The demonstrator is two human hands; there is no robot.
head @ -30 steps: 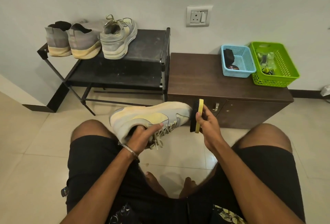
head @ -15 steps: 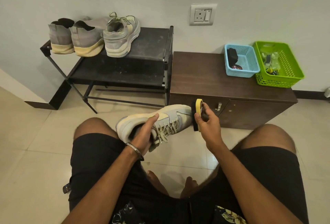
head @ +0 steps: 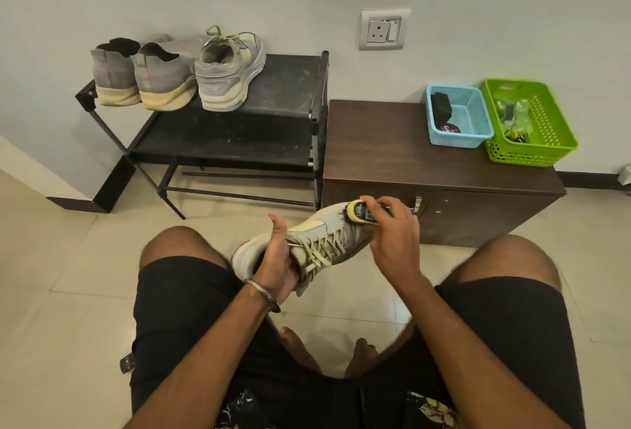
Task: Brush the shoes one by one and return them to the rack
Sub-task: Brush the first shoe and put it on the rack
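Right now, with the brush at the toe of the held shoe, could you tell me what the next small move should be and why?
Probably draw the brush back along the toe toward the laces. The right hand holds it against the toe of the shoe, which the left hand grips at the collar, and the laced upper lies just behind the brush.

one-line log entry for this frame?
step: brushing toe | left hand: holds sneaker | right hand: grips brush | rack: three shoes
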